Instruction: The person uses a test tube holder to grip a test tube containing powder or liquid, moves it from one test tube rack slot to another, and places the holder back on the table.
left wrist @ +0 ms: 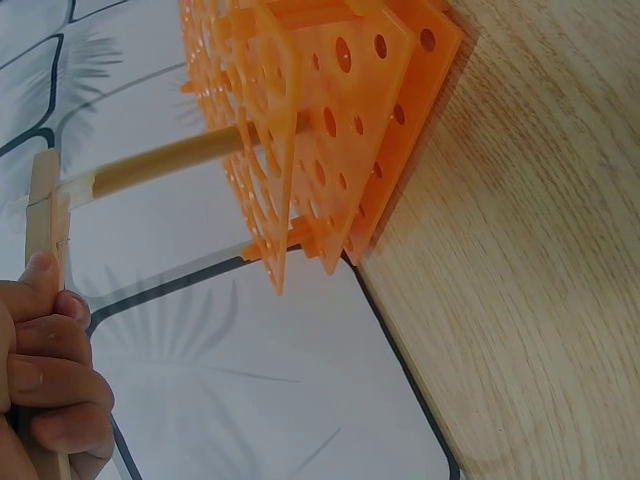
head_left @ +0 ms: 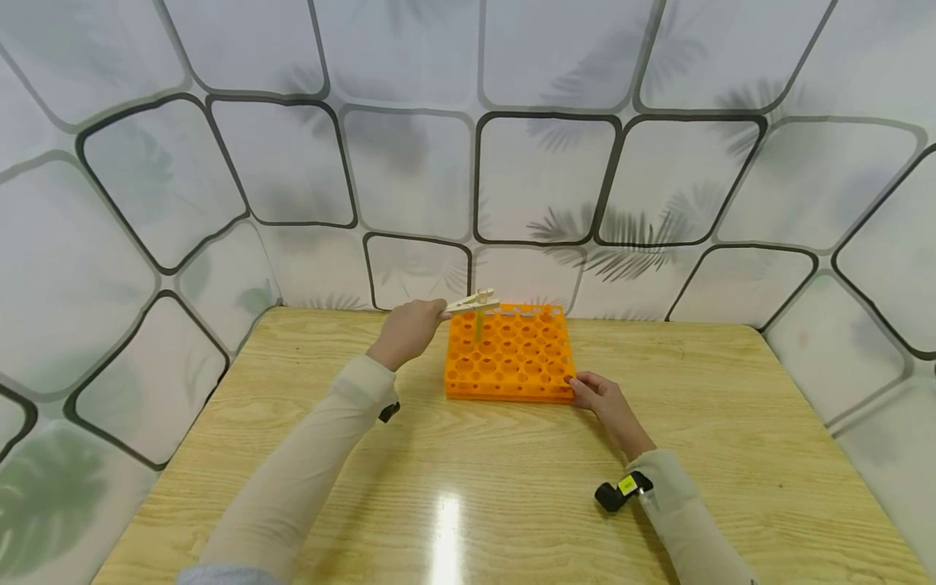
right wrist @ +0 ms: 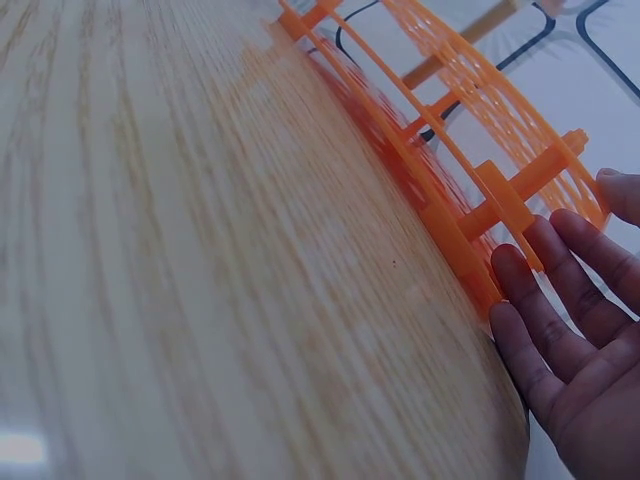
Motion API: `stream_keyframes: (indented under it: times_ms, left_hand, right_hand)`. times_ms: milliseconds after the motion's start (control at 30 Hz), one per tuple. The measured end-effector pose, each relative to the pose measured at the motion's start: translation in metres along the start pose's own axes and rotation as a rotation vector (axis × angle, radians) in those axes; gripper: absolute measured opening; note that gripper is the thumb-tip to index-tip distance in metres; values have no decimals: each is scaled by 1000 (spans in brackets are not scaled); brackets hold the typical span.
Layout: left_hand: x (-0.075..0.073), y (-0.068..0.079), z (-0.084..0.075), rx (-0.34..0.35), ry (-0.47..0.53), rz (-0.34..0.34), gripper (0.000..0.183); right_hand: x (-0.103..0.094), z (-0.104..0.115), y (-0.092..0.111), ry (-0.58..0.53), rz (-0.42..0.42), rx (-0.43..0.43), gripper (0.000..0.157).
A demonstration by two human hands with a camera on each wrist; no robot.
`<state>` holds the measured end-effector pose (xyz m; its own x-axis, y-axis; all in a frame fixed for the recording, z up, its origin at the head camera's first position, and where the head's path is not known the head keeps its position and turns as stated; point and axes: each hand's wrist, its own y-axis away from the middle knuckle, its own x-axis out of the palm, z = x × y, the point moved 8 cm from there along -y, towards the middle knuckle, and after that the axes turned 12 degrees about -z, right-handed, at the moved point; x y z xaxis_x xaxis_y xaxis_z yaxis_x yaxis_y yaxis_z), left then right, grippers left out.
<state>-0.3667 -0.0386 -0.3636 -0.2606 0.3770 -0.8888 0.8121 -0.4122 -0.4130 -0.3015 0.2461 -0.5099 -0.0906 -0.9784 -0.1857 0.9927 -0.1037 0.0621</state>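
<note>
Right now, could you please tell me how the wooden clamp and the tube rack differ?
The wooden clamp is pale, while the tube rack is bright orange. The clamp is slim; the rack is broad, layered and full of holes. The clamp is held off the table by the left hand; the rack rests on that table. Each has a hand on it; the right hand touches the rack.

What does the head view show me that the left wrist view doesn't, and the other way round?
Only the head view: the right hand touching a near corner of the orange rack, and both sleeves.

Only the left wrist view: the gaps between the rack's plates, seen side-on, with the lower part of the tube reaching in between them.

Both: the left hand gripping a wooden clamp that holds the tube, the rack, the tabletop and the patterned backdrop.
</note>
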Motion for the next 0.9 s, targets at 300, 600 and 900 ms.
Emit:
stream_keyframes:
  times_ms: [300, 600, 900]
  left_hand:
    - [3, 1, 2, -3, 2, 2, 28]
    - [7, 4, 3, -2, 0, 13, 28]
    - [10, 7, 5, -12, -2, 27, 29]
  right_hand:
    - [1, 3, 1, 20, -7, 6, 47]
    - [-1, 5, 3, 35, -2, 16, 49]
    - [0, 3, 1, 28, -7, 11, 48]
